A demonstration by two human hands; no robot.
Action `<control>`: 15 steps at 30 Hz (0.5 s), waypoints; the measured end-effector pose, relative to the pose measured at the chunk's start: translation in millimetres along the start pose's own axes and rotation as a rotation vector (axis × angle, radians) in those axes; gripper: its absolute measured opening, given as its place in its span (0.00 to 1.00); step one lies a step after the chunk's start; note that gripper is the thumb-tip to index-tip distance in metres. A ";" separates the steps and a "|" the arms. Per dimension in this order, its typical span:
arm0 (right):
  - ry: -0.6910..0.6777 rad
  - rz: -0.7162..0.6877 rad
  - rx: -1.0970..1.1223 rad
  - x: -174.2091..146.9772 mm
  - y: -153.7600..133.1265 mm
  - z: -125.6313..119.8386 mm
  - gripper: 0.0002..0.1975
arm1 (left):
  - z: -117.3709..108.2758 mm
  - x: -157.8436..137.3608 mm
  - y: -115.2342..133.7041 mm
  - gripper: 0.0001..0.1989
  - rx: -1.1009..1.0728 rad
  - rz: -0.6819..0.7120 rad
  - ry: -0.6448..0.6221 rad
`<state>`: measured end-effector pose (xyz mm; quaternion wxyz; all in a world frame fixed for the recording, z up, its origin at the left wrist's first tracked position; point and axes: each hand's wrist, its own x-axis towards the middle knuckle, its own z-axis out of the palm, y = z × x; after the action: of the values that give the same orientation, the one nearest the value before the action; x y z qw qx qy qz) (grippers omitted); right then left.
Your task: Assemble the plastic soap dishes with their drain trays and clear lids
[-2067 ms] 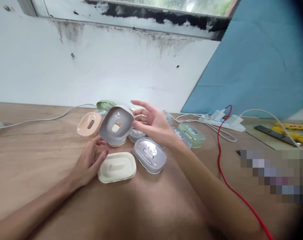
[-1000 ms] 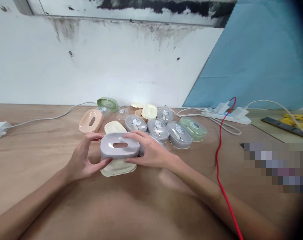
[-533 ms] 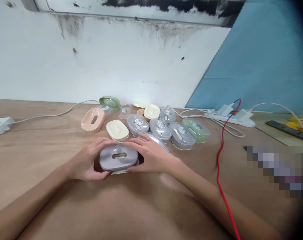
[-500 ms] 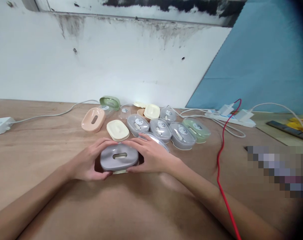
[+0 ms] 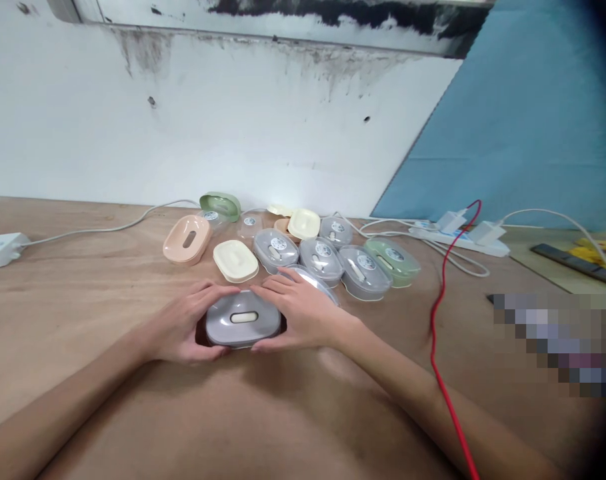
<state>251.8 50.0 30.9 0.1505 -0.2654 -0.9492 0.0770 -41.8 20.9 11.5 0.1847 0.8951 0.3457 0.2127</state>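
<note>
A grey oval soap dish [image 5: 227, 330] with a slot in its middle lies on the table, gripped at both ends. A cream piece shows through the slot, and a thin pale edge shows under the front rim. My left hand [image 5: 183, 327] curves around the left end, thumb at the front and fingers at the back. On the right end my right hand [image 5: 303, 313] does the same. Just behind lies a cream oval piece [image 5: 235, 260]. A clear-lidded soap dish [image 5: 315, 283] sits partly hidden behind my right hand.
Several lidded grey soap dishes [image 5: 365, 273] and a green one [image 5: 393, 261] stand behind to the right. A peach tray [image 5: 187, 240] and a green tray [image 5: 220, 205] are at the back left. A red cable [image 5: 440, 333] crosses the right side near a power strip [image 5: 463, 239].
The grey tray sits lower and more level; the cream piece now fills its slot, and less cream shows under its front. Both hands keep their hold, with only slight shifts.
</note>
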 end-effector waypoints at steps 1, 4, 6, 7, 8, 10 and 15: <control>0.000 0.005 0.002 0.1 -0.6 -0.7 0.46 | -0.5 -0.5 -1.6 0.44 0.000 0.000 -0.002; -0.003 0.017 0.000 0.6 -1.2 -1.6 0.44 | -4.0 -0.7 -9.2 0.41 0.001 -0.014 0.050; 0.000 0.015 -0.002 0.7 -0.4 -0.7 0.44 | -6.9 0.1 -16.4 0.31 0.049 -0.078 0.165; 0.003 0.013 -0.003 0.7 0.1 0.1 0.44 | -8.1 0.6 -20.6 0.27 0.094 -0.123 0.234; 0.007 0.011 -0.003 0.7 0.6 1.0 0.44 | -9.0 0.9 -25.2 0.25 0.149 -0.170 0.295; 0.007 0.011 -0.005 0.5 1.3 2.8 0.45 | -9.8 0.6 -35.2 0.25 0.253 -0.242 0.354; 0.001 0.029 0.002 0.7 1.0 3.1 0.45 | -6.1 -4.9 -54.9 0.32 0.427 -0.407 0.266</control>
<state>250.7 51.1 28.0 0.1499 -0.2790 -0.9451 0.0802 -77.8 56.6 -10.8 -0.0152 0.7904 0.5755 0.2094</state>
